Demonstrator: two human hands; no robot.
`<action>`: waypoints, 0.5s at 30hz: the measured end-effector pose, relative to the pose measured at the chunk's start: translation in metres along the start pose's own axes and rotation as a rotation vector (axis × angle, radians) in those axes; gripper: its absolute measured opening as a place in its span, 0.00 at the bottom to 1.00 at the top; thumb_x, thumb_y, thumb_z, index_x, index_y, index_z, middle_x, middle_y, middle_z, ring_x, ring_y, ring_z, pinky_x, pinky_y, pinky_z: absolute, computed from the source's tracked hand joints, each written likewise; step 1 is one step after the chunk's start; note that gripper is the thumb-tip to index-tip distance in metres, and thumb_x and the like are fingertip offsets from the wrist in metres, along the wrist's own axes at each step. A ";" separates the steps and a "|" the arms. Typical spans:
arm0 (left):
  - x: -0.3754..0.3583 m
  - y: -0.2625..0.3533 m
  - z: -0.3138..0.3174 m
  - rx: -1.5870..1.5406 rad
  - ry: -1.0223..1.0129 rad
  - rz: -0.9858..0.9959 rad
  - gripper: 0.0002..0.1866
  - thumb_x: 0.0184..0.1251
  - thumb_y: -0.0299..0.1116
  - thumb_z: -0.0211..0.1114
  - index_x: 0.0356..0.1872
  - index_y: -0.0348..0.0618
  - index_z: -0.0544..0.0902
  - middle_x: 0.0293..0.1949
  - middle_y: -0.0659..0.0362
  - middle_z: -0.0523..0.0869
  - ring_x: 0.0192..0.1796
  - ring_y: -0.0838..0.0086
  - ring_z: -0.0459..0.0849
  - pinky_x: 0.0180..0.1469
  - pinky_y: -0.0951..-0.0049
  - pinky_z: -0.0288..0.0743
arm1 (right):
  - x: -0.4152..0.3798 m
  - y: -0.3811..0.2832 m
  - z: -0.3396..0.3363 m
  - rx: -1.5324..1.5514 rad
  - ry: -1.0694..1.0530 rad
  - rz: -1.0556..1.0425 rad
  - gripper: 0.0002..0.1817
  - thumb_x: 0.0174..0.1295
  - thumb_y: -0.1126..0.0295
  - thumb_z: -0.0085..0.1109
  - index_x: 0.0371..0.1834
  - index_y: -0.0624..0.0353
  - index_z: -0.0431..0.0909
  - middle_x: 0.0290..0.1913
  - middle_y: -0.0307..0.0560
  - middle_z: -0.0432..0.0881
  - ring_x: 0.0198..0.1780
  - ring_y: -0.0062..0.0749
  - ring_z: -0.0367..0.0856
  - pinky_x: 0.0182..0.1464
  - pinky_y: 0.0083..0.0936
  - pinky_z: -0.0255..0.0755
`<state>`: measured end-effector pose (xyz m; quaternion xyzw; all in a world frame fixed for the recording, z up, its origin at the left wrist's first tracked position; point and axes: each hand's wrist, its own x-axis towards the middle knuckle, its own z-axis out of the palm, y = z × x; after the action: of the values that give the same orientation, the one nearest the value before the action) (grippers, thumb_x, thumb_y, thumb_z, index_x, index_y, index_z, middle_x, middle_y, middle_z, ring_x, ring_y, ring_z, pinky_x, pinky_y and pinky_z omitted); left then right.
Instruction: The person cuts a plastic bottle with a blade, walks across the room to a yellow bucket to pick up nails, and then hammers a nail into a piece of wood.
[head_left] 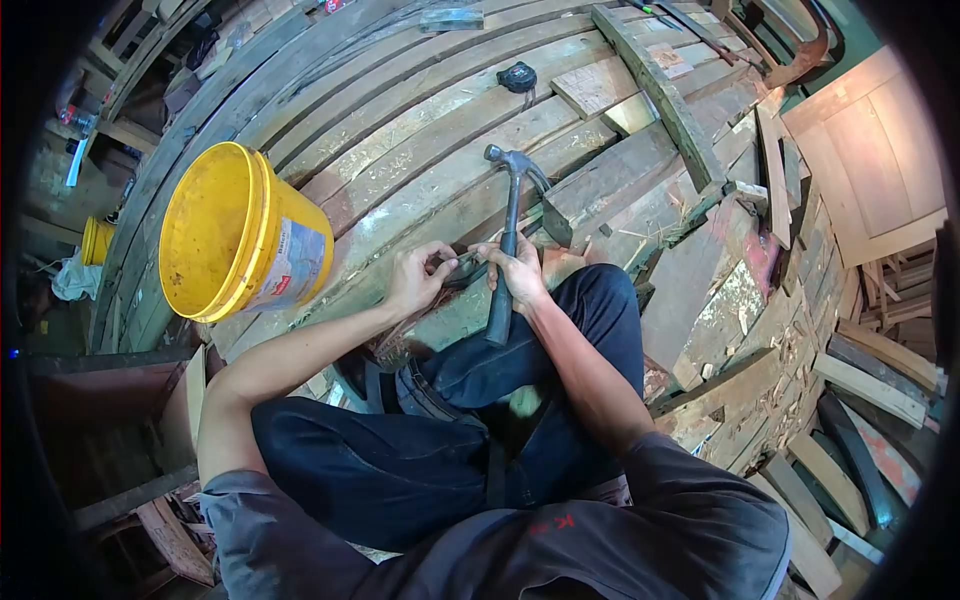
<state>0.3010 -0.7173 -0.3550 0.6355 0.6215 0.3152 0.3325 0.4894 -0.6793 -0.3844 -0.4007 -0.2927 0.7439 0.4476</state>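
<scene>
My right hand (517, 272) is wrapped round a claw hammer (499, 315), its metal head pointing away from me and the dark grip end hanging over my thigh. Thumb and fingertips of that hand also reach toward my left hand (418, 278). The left fingers are pinched together close to the right fingertips; what they hold is too small to make out. Both hands are above my crossed legs, in front of the wooden slats (400, 165). A squared timber block (610, 190) lies just beyond the hammer.
A yellow bucket (285, 225) stands on the slats at my left. Farther off lie a black tape measure (517, 77), a flat board (594, 88) and a long beam (660, 100). Wood offcuts (870, 390) and shavings are scattered at right, near a panelled wooden door (870, 150).
</scene>
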 end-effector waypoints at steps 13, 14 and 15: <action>0.035 -0.056 -0.006 0.044 0.117 -0.117 0.04 0.60 0.31 0.69 0.35 0.46 0.87 0.32 0.53 0.90 0.35 0.66 0.89 0.40 0.66 0.80 | -0.001 -0.005 -0.004 -0.064 -0.030 -0.050 0.10 0.68 0.73 0.58 0.41 0.59 0.64 0.43 0.61 0.85 0.15 0.23 0.72 0.15 0.21 0.69; 0.037 -0.061 -0.005 0.093 0.140 -0.081 0.04 0.60 0.31 0.68 0.35 0.45 0.87 0.32 0.52 0.90 0.35 0.65 0.89 0.40 0.65 0.80 | -0.001 -0.004 -0.006 -0.105 -0.025 -0.054 0.10 0.70 0.72 0.57 0.41 0.60 0.64 0.41 0.59 0.86 0.14 0.23 0.71 0.15 0.21 0.69; 0.039 -0.060 -0.008 0.142 0.163 -0.045 0.04 0.60 0.30 0.68 0.35 0.45 0.87 0.32 0.52 0.89 0.35 0.63 0.89 0.40 0.64 0.81 | -0.002 -0.004 -0.006 -0.144 -0.022 -0.063 0.09 0.70 0.72 0.56 0.42 0.60 0.64 0.40 0.59 0.86 0.14 0.23 0.71 0.15 0.21 0.69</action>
<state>0.2614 -0.6782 -0.3996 0.6156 0.6814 0.3133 0.2420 0.4969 -0.6790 -0.3835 -0.4144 -0.3630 0.7107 0.4376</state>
